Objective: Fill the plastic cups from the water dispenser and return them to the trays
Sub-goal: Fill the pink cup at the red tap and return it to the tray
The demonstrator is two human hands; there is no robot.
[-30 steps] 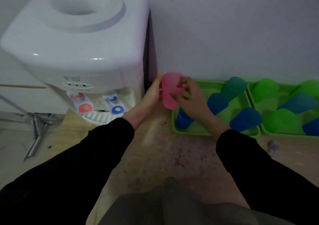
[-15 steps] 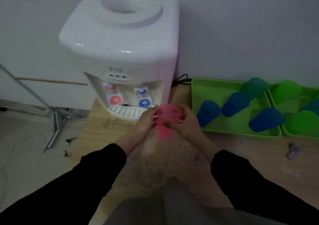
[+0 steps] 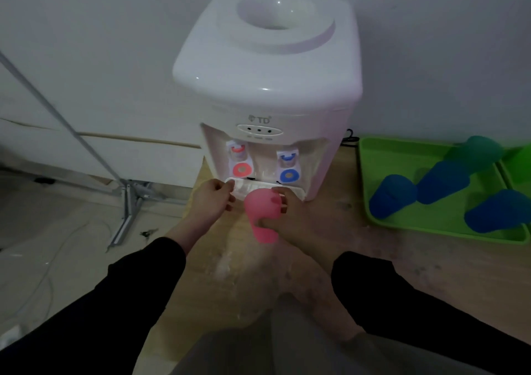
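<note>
A white water dispenser (image 3: 270, 67) stands on the wooden floor against the wall, with a red tap (image 3: 240, 169) on the left and a blue tap (image 3: 288, 174) on the right. My right hand (image 3: 290, 219) grips a pink plastic cup (image 3: 261, 216) just in front of the drip tray (image 3: 258, 187), below the blue tap. My left hand (image 3: 209, 202) is beside the cup, apart from it, fingers loosely curled near the drip tray's left end. A green tray (image 3: 402, 150) to the right holds several upside-down blue cups (image 3: 392, 195).
A second green tray (image 3: 517, 164) shows at the far right edge. A metal stand leg (image 3: 126, 202) and cables lie on the floor to the left. A black cord (image 3: 349, 139) runs behind the dispenser. My dark trouser knee fills the bottom centre.
The pink cup has moved from above the green tray to the front of the dispenser's drip tray. My left hand has let go of it; only my right hand holds it now.
</note>
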